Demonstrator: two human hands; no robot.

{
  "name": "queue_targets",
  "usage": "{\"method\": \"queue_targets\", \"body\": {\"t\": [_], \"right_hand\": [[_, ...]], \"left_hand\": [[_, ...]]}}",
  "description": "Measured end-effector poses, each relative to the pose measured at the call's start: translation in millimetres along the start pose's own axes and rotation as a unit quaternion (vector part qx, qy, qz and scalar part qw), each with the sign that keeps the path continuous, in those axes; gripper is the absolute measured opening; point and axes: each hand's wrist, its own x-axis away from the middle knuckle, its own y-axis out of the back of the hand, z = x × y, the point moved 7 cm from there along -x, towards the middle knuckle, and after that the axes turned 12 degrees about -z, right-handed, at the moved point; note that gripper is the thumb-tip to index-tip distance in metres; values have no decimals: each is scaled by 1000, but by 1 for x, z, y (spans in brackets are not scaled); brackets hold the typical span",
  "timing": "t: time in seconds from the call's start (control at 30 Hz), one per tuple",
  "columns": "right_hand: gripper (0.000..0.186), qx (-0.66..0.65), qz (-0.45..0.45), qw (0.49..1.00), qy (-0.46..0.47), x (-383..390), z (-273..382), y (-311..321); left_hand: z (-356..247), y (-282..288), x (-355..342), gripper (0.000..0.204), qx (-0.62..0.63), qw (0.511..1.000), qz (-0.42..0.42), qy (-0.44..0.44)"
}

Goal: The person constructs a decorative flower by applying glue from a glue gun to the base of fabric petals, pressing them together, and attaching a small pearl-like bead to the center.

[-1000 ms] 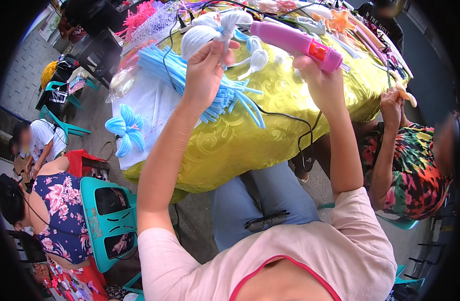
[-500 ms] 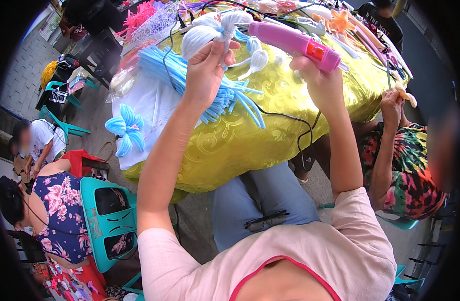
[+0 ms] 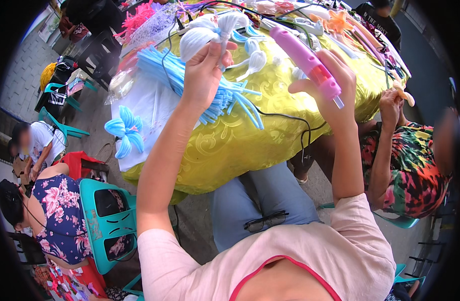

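Note:
My left hand point(image 3: 204, 73) pinches a white fluffy flower piece point(image 3: 192, 40) with a pale blue middle, held up over the table. To its right my right hand point(image 3: 336, 82) grips a pink glue gun point(image 3: 305, 56) with a clear glue stick at its back, its thumb lifted out to the side. A bundle of light blue fuzzy stems point(image 3: 156, 67) lies behind my left forearm. A blue flower point(image 3: 123, 128) rests on white sheeting point(image 3: 127, 95) at the left. A smaller white piece point(image 3: 255, 65) lies between my hands.
The table has a yellow patterned cloth point(image 3: 220, 155), craft materials along the back and black cords point(image 3: 304, 120). A co-worker point(image 3: 405, 170) at the right holds a peach piece point(image 3: 404, 94). Others sit at the left near a teal chair point(image 3: 102, 225). Glasses point(image 3: 266, 220) rest on my lap.
The glue gun's nozzle has pulled away rightward from the white piece, and the gun has turned steeper in my right hand, whose thumb has shifted outward. My left hand has barely moved.

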Motion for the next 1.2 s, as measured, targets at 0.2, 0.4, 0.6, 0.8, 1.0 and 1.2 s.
{"method": "queue_targets", "body": {"t": [0.2, 0.4, 0.6, 0.8, 1.0, 1.2], "right_hand": [[37, 149, -39, 979, -135, 23, -46, 40], [49, 400, 117, 869, -268, 65, -149, 70], [52, 330, 226, 844, -357, 80, -165, 42], [43, 421, 213, 828, -303, 66, -159, 35], [45, 55, 131, 958, -248, 29, -90, -31], [38, 72, 178, 942, -274, 16, -98, -105]], "left_hand": [[1, 3, -2, 30, 32, 999, -2, 2], [-1, 0, -4, 30, 24, 1000, -6, 2], [0, 2, -3, 30, 21, 1000, -14, 8], [0, -1, -2, 29, 23, 1000, -5, 7], [-4, 3, 0, 28, 11, 1000, -11, -11], [-4, -1, -6, 29, 17, 999, -14, -23]]}}
